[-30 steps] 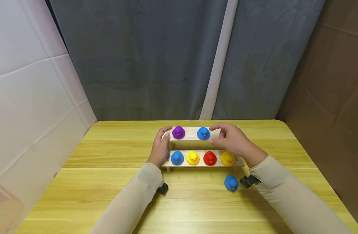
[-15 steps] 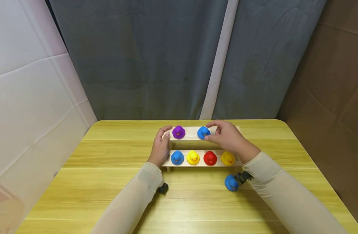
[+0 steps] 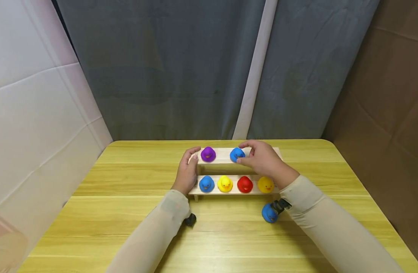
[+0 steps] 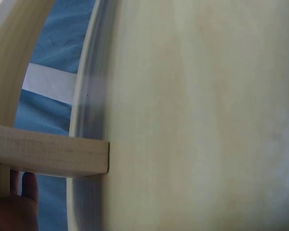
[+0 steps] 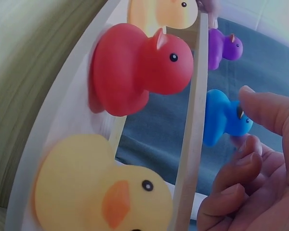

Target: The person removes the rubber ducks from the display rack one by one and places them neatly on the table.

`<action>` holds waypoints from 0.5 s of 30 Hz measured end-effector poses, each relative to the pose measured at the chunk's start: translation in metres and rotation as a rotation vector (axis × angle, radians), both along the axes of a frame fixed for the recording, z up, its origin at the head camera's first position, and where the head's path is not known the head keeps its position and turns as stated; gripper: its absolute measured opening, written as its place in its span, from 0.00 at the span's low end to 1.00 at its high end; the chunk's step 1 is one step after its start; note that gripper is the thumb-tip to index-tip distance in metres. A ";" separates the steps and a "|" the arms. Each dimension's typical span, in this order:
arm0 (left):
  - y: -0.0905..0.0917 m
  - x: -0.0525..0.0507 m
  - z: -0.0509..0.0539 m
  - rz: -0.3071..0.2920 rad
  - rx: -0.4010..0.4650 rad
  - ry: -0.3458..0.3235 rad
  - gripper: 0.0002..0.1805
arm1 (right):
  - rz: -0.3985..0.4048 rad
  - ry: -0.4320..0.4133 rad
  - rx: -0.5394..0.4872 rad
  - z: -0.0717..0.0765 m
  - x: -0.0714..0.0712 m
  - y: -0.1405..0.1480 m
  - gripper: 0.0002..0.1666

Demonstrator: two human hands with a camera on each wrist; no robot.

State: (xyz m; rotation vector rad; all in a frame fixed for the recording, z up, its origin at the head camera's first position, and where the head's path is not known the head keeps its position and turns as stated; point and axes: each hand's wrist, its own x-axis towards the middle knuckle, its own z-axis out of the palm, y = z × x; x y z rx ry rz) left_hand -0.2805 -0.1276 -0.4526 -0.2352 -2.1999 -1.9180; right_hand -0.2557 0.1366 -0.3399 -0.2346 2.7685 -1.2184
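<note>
Upper blue duck [image 3: 237, 153] stands near the middle of the wooden upper shelf [image 3: 222, 154], to the right of the purple duck [image 3: 208, 154]. The right hand [image 3: 265, 161] holds it in a narrow pinch between thumb and forefinger. The left hand [image 3: 186, 172] grips the left end of the stand. On the near, lower shelf [image 3: 234, 190], from left to right, sit a blue duck [image 3: 206, 184], a yellow duck [image 3: 224, 184], a red duck [image 3: 245, 184] and another yellow duck [image 3: 265, 185]. Nearer, to the right, one more blue duck [image 3: 268, 214] rests on the worktop [image 3: 127, 212], partly hidden by a black wrist device [image 3: 280, 205].
</note>
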 end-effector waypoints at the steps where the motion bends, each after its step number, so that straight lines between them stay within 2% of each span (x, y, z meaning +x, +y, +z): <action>1: 0.000 0.000 0.000 -0.002 0.003 0.000 0.22 | 0.000 -0.003 0.003 0.000 0.000 0.000 0.31; 15: 0.002 -0.002 -0.003 -0.008 0.006 0.011 0.21 | -0.033 -0.031 -0.001 -0.005 -0.002 -0.002 0.25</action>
